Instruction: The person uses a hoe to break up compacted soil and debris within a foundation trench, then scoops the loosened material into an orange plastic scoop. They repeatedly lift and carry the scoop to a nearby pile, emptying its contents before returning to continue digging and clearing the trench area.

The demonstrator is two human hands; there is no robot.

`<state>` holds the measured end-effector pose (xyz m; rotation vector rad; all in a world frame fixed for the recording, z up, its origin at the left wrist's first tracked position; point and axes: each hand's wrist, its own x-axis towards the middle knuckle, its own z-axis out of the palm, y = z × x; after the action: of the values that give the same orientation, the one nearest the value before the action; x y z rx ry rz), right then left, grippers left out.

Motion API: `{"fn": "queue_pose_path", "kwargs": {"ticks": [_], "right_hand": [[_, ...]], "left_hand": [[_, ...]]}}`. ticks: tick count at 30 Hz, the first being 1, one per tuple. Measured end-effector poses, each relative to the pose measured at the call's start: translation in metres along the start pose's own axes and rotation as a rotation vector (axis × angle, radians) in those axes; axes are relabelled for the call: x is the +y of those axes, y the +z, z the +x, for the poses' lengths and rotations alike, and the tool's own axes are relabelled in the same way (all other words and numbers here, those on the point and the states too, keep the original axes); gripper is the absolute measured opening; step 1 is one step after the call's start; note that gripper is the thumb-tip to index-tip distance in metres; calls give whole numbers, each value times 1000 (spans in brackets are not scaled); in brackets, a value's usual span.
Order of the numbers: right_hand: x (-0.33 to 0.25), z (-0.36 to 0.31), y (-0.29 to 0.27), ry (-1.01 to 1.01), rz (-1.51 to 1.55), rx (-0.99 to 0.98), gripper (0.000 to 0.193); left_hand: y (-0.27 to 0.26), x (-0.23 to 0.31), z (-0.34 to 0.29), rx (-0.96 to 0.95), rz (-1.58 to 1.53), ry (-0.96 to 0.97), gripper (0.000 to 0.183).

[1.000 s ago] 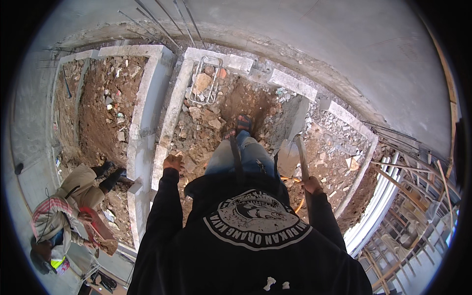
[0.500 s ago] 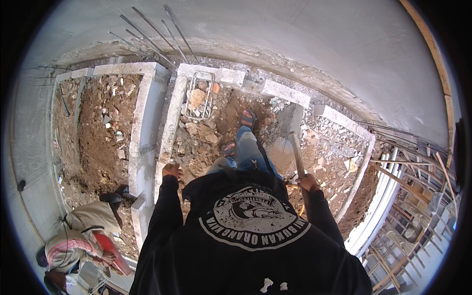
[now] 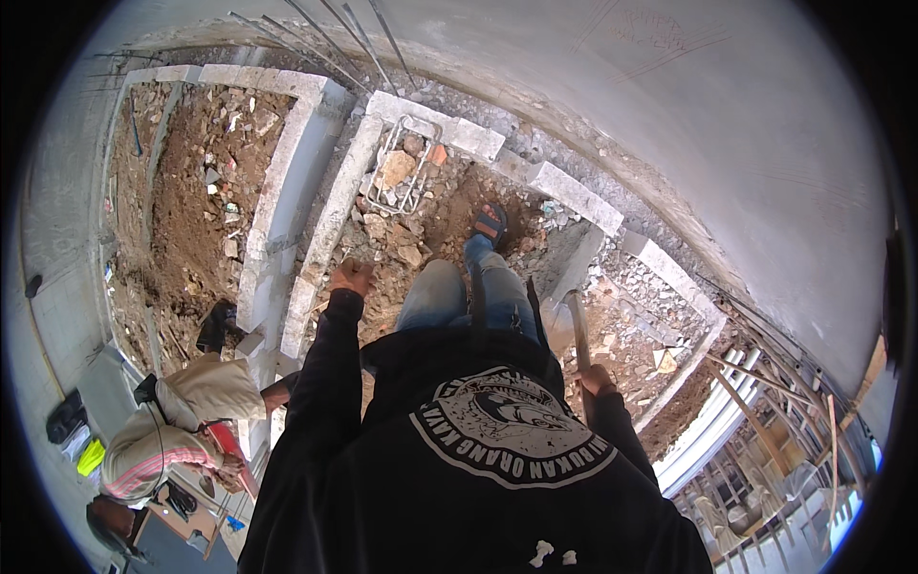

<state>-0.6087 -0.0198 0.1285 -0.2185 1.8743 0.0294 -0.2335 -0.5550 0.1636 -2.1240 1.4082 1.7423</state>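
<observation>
Left knee (image 3: pixel 433 287) has advanced, wooden handle (image 3: pixel 580 335) partly hidden

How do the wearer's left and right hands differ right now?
The left hand is loosely curled with nothing visible in it; the right hand is wrapped around a wooden handle. The left hand shows higher in the picture, near a pale concrete beam, while the right hand sits lower. Both are ungloved and emerge from black sleeves.
</observation>
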Motion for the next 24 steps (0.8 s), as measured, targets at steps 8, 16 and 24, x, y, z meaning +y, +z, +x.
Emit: {"fn": "queue_pose_path", "kwargs": {"ticks": [8,16,24], "right_hand": [[-111,-31,-66,109,348,58,25],[-160,-39,-104,-9,439,6,15],[-205,16,-172,44,152,-177,14]], "left_hand": [[-20,-29,-19,39,1,-66,29],[-60,-156,-28,130,-287,-320,26],[-4,-121,-101,324,-449,-413,30]]}}
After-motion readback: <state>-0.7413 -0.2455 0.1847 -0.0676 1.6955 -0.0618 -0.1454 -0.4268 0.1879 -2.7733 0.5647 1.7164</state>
